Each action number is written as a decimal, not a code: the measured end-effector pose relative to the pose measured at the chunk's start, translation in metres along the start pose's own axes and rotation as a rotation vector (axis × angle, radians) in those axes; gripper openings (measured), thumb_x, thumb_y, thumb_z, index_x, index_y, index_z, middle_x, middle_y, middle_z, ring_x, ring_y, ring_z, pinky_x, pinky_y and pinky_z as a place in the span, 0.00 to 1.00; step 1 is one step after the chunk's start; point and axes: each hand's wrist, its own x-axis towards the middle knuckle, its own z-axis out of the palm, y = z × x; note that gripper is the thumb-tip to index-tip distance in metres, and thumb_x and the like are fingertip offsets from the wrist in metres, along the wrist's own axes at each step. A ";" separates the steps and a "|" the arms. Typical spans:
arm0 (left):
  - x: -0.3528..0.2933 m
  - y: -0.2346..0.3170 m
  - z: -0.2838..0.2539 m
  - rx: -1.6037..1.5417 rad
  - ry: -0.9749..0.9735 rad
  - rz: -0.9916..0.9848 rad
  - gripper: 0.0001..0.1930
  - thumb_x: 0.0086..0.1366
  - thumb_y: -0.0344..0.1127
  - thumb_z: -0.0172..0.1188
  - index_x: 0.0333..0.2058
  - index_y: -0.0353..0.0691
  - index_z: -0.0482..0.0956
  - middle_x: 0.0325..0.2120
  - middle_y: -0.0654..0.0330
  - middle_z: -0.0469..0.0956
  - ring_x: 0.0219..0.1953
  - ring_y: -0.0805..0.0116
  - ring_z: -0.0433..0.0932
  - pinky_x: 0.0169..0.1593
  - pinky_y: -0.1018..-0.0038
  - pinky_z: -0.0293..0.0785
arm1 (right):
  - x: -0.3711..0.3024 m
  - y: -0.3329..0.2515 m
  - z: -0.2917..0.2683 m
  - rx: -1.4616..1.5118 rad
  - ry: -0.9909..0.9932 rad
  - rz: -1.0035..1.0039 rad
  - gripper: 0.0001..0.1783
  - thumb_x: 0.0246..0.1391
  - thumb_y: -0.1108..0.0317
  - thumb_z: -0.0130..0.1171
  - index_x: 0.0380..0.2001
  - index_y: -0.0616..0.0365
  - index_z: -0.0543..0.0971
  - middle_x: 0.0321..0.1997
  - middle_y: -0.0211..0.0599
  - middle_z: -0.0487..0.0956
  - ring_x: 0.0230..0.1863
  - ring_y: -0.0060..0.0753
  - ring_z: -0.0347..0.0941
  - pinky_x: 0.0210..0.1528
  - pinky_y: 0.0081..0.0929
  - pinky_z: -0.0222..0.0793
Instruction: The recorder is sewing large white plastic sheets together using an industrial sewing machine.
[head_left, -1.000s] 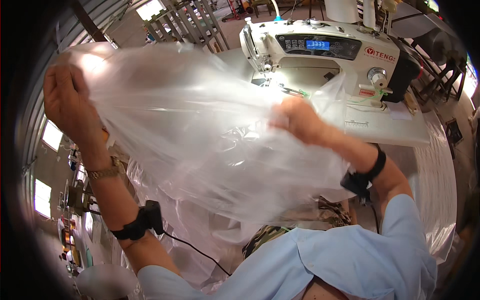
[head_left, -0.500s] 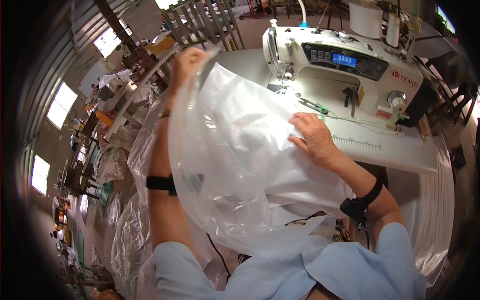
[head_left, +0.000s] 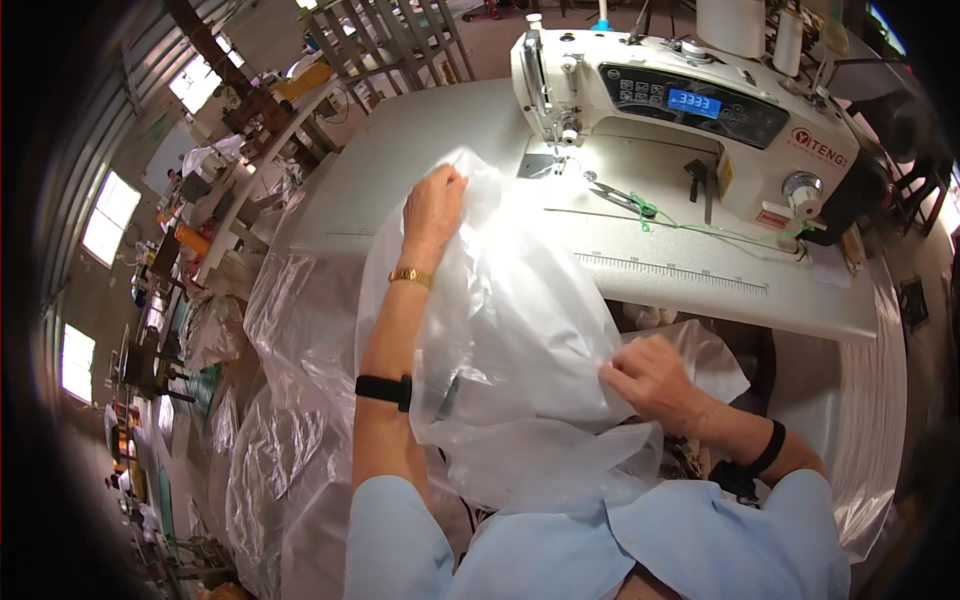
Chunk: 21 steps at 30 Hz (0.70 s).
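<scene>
A translucent white plastic sheet (head_left: 535,330) hangs in folds between my hands and down over my lap. Closed in a fist, my left hand (head_left: 435,210) grips its upper edge over the front of the sewing table. My right hand (head_left: 658,385) is lower and nearer to me, its fingers pinched on the sheet's right side. Beyond the sheet stands a white sewing machine (head_left: 690,110) with a lit needle area, which neither hand touches. Thread snips (head_left: 620,197) with green cord (head_left: 690,228) lie on the table beside the needle.
The pale sewing table (head_left: 400,130) has a ruler scale (head_left: 680,275) along its front. Thread cones (head_left: 732,38) stand behind the machine. Crumpled clear plastic (head_left: 290,400) hangs at the left, and stacked plastic sheets (head_left: 868,420) drape at the right. A grey metal rack (head_left: 390,45) stands behind.
My left hand has come down and to the right with the sheet's edge. My right hand has moved off the tabletop toward me and closed on the sheet's side.
</scene>
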 end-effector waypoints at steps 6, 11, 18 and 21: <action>-0.043 -0.003 0.006 0.172 -0.073 -0.128 0.11 0.62 0.40 0.57 0.30 0.37 0.76 0.27 0.49 0.79 0.34 0.44 0.77 0.37 0.57 0.72 | -0.017 -0.007 0.003 0.829 -0.508 0.291 0.11 0.51 0.64 0.59 0.32 0.62 0.79 0.32 0.45 0.78 0.33 0.35 0.74 0.38 0.31 0.69; -0.047 -0.016 0.007 0.048 -0.028 -0.063 0.12 0.62 0.40 0.57 0.28 0.35 0.75 0.25 0.49 0.78 0.31 0.47 0.77 0.36 0.60 0.71 | 0.021 0.028 0.027 0.858 -0.007 0.836 0.19 0.60 0.58 0.52 0.32 0.66 0.78 0.27 0.48 0.77 0.32 0.36 0.75 0.37 0.31 0.67; -0.055 -0.011 0.007 -0.190 -0.034 -0.120 0.13 0.63 0.39 0.56 0.26 0.33 0.74 0.20 0.55 0.74 0.24 0.62 0.71 0.34 0.66 0.68 | 0.071 0.034 0.097 1.178 0.010 0.811 0.23 0.63 0.54 0.49 0.29 0.67 0.78 0.25 0.38 0.77 0.29 0.26 0.70 0.33 0.28 0.66; -0.057 -0.013 0.006 -0.272 -0.037 -0.133 0.14 0.63 0.38 0.56 0.26 0.32 0.73 0.19 0.58 0.73 0.24 0.67 0.69 0.33 0.69 0.68 | 0.080 0.019 0.098 1.511 0.103 0.981 0.23 0.65 0.53 0.51 0.26 0.62 0.79 0.22 0.26 0.73 0.27 0.16 0.66 0.30 0.23 0.63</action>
